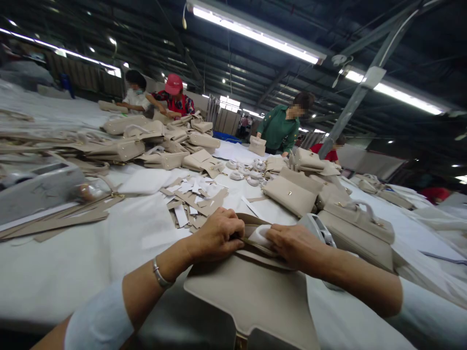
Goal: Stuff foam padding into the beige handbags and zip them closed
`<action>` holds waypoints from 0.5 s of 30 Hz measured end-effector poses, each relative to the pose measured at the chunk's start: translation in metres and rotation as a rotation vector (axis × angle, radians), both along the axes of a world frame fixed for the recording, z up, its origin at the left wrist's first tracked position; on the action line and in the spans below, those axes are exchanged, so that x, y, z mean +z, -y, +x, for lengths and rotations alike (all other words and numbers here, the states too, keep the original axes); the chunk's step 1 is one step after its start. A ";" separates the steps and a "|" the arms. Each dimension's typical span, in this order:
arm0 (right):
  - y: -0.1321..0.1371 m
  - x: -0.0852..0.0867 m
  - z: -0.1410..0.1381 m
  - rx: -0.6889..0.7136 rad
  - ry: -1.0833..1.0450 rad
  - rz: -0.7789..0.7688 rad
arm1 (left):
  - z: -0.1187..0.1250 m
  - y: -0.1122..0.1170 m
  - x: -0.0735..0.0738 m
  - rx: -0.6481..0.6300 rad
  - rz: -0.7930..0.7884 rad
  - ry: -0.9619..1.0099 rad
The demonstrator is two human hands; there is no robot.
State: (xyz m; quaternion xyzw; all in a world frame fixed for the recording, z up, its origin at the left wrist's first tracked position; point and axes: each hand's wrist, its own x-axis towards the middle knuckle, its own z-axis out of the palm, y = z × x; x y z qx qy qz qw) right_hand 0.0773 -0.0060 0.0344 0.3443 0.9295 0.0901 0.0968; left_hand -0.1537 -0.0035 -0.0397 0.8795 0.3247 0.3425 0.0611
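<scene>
We are working at the mouth of the beige handbag (pixel 255 296), which is lying on the white tabletop (pixel 73 272) right before us, its flap spread open toward us. Our left hand (pixel 217 233) is curling tight around the opening's edge, while our right hand (pixel 292 243) is pressing nearly flat on the white stuffing (pixel 260 234). The stuffing is showing only partly tucked in, so we are judging the filling unfinished and the flap not yet closed.

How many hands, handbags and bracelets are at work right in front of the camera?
Hands: 2, the left hand and the right hand
Beige handbag under them: 1
Bracelet on the left wrist: 1
Total: 4
</scene>
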 end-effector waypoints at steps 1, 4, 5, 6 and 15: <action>-0.003 -0.001 -0.001 -0.033 0.024 -0.047 | 0.001 -0.001 -0.001 0.010 0.001 0.004; -0.013 0.003 -0.008 -0.089 0.095 -0.168 | 0.004 -0.004 -0.004 0.062 -0.012 0.043; -0.015 0.007 -0.011 -0.091 0.115 -0.208 | 0.004 -0.005 -0.005 0.073 -0.025 0.069; -0.016 0.012 -0.015 -0.095 0.134 -0.250 | 0.004 -0.006 -0.006 0.073 -0.040 0.100; 0.000 0.033 -0.027 -0.306 -0.016 -0.550 | -0.011 0.006 -0.018 -0.129 0.062 0.229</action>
